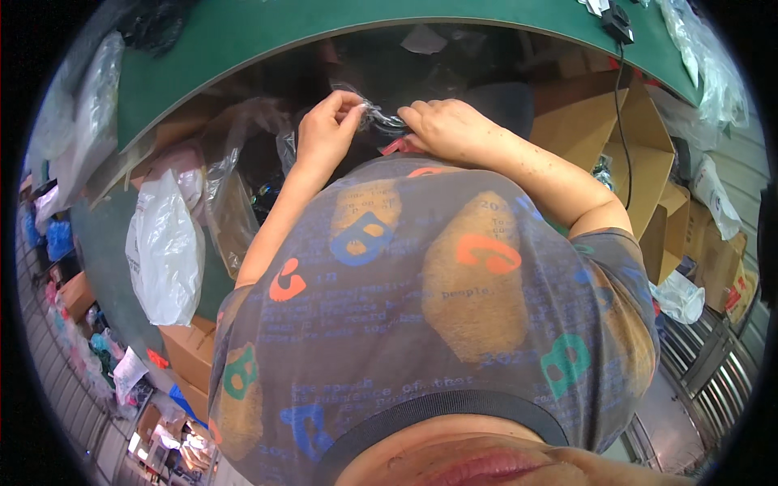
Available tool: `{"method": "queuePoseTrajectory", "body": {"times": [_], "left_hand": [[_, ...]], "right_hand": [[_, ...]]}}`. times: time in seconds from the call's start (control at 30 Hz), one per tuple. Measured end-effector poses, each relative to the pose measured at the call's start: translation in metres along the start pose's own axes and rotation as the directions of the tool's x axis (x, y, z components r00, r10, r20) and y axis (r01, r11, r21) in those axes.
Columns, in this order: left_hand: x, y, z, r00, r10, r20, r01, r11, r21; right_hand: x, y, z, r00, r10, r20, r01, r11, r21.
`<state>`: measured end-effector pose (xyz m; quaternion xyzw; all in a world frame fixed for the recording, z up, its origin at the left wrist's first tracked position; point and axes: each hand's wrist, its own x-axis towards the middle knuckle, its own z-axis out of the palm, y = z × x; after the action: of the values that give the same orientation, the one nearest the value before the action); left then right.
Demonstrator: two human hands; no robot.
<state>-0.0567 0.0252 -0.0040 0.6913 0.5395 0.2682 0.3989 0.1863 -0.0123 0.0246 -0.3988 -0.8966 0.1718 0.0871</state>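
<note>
Just below the green table's edge, in front of my chest, both hands work at a small shiny item (pixel 382 120) that looks like clear plastic wrapping with something silvery or dark in it. My left hand (pixel 331 128) pinches its left end between thumb and forefinger. From the other side, my right hand (pixel 448 128) curls its fingers down on the right end; the fingertips are partly hidden. A small red piece (pixel 395 147) shows beneath the right hand, too covered to name.
The green table (pixel 267 32) curves across the top. A white plastic bag (pixel 164 251) hangs at the left, beside clear plastic bags (pixel 228 202). Open cardboard boxes (pixel 646 146) stand at the right, with a black cable (pixel 622 105) hanging in front. Clear plastic (pixel 705 65) drapes over the table's right end.
</note>
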Motion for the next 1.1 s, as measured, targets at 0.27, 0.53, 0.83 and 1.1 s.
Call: {"method": "queuePoseTrajectory", "body": {"times": [0.27,0.53,0.83,1.1], "left_hand": [[-0.015,0.008,0.009,0.971,0.24,-0.016,-0.237,0.966,0.106],[-0.014,0.009,0.007,0.913,0.39,-0.122,-0.372,0.916,0.149],[-0.016,-0.008,0.015,0.929,0.341,-0.144,-0.343,0.939,0.01],[-0.02,-0.041,0.017,0.977,0.169,0.134,-0.14,0.97,-0.199]], "right_hand": [[0.025,-0.004,0.023,0.977,0.165,0.132,-0.182,0.976,0.123],[0.03,0.012,0.076,0.903,0.069,0.424,-0.292,-0.626,0.723],[0.034,-0.004,0.069,0.893,0.299,0.338,-0.243,-0.311,0.919],[0.025,-0.002,0.065,0.874,0.344,0.343,-0.258,-0.271,0.928]]}}
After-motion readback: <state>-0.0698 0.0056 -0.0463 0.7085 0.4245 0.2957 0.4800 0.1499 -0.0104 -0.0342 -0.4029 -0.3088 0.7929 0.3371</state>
